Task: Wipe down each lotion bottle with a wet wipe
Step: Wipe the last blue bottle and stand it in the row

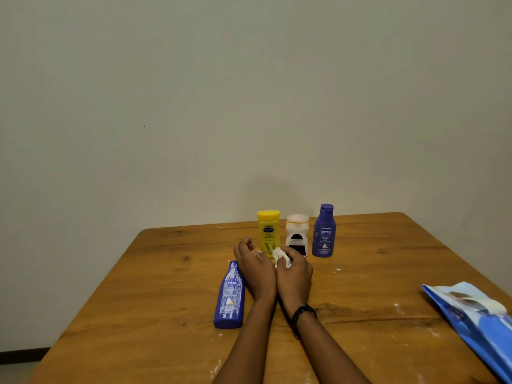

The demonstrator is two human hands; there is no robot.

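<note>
A wooden table [388, 273] stands against a plain wall. At its right edge lies a blue wipes pack [471, 314]. A tall blue lotion bottle [230, 296] lies flat, just left of the left hand [255, 268]. Further back stand a yellow bottle [268, 231], a white bottle [297, 234] and a small blue bottle [324, 232], all upright in a row. The right hand [295, 275] has its fingers curled round a crumpled wet wipe [281, 256]; the left fingers curl loosely, holding nothing.
</note>
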